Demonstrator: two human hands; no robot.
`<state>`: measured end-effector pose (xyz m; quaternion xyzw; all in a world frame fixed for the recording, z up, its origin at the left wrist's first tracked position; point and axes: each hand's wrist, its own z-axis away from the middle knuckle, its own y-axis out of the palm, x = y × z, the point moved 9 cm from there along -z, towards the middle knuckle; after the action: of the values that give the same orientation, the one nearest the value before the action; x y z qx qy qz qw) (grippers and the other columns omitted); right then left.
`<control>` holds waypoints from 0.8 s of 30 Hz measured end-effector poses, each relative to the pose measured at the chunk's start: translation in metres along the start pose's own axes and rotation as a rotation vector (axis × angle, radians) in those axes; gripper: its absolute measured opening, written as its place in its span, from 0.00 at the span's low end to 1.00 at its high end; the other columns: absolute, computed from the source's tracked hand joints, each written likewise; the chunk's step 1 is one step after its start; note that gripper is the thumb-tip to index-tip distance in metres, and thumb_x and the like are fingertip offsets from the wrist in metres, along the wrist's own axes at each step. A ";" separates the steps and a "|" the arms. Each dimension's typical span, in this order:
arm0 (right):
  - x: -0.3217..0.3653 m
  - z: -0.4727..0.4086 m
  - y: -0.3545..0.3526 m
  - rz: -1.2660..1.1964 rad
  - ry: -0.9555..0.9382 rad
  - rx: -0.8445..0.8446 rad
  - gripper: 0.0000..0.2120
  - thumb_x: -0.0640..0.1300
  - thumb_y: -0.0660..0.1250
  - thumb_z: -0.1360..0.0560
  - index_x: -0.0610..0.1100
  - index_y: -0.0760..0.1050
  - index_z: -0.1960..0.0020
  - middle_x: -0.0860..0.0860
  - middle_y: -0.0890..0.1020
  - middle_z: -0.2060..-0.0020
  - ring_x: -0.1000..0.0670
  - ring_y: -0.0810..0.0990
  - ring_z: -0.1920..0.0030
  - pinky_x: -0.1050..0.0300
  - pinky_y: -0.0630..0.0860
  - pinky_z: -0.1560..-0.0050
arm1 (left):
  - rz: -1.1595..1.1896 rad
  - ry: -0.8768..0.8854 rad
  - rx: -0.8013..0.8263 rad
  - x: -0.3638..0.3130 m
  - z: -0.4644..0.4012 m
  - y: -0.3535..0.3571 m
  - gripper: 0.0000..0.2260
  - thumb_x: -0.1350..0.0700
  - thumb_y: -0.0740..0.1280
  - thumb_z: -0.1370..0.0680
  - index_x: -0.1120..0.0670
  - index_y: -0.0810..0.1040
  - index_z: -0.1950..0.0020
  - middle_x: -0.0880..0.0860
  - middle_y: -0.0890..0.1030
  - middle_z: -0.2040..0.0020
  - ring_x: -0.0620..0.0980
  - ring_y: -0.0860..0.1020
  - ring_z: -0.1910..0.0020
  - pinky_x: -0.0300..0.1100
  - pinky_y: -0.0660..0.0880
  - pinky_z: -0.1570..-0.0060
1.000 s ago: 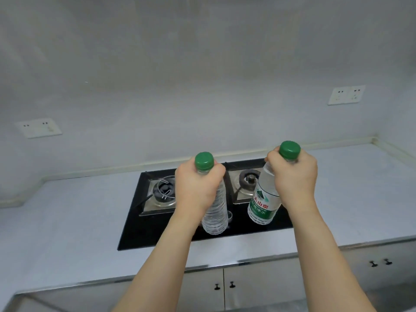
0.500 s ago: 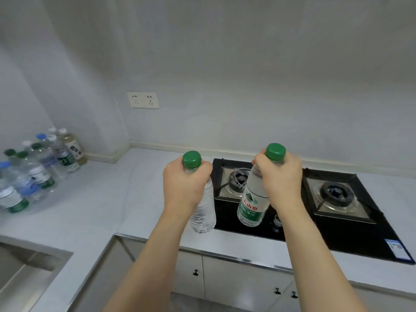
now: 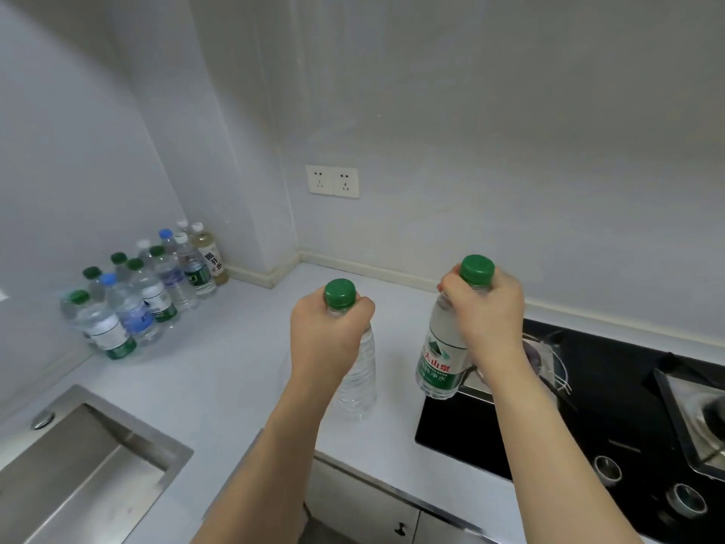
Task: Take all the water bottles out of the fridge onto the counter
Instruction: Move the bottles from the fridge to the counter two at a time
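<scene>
Pretty clearly a home kitchen — a steel sink [image 3: 78, 465] is set into the pale counter [image 3: 219, 371], a black gas hob [image 3: 612, 418] is built in beside it, cabinet doors [image 3: 376, 508] are seen below — wall sockets [image 3: 332, 181] too.

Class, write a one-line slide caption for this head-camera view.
Left hand and right hand each grip a green-capped bottle above the counter.

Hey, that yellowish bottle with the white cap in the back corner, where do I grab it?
Take the yellowish bottle by its neck under the white cap, coming from above: it stands upright against the wall, with other bottles crowding its front and left.
</scene>
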<state>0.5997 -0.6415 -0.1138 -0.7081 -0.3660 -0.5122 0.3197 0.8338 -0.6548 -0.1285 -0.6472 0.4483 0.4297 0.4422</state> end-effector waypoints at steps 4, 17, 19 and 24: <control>-0.003 -0.040 0.028 -0.065 -0.007 0.012 0.10 0.48 0.68 0.37 0.40 0.77 0.63 0.42 0.80 0.66 0.51 0.75 0.65 0.54 0.73 0.60 | -0.041 0.041 -0.010 -0.008 -0.045 0.003 0.14 0.54 0.65 0.34 0.66 0.71 0.63 0.62 0.72 0.68 0.49 0.69 0.67 0.45 0.66 0.64; -0.046 -0.120 0.132 -0.030 0.064 0.141 0.13 0.49 0.67 0.36 0.38 0.76 0.62 0.40 0.80 0.64 0.48 0.76 0.65 0.54 0.73 0.61 | -0.102 0.036 -0.120 0.028 -0.150 -0.010 0.12 0.55 0.65 0.34 0.65 0.76 0.63 0.63 0.79 0.65 0.59 0.76 0.66 0.44 0.71 0.65; -0.055 -0.129 0.152 -0.003 0.063 0.154 0.14 0.49 0.67 0.37 0.38 0.76 0.62 0.41 0.80 0.64 0.46 0.76 0.65 0.53 0.73 0.61 | -0.109 0.009 -0.116 0.043 -0.168 -0.014 0.13 0.54 0.65 0.34 0.66 0.75 0.62 0.64 0.79 0.64 0.53 0.74 0.68 0.43 0.71 0.66; -0.072 -0.146 0.205 0.006 0.106 0.167 0.10 0.48 0.67 0.37 0.41 0.76 0.64 0.43 0.80 0.66 0.49 0.75 0.66 0.53 0.72 0.61 | -0.109 -0.032 -0.108 0.069 -0.211 -0.032 0.13 0.53 0.66 0.35 0.64 0.77 0.63 0.63 0.79 0.65 0.48 0.74 0.68 0.36 0.68 0.70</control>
<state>0.6864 -0.8847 -0.1594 -0.6517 -0.3881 -0.5158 0.3982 0.9141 -0.8640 -0.1381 -0.6865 0.3816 0.4389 0.4364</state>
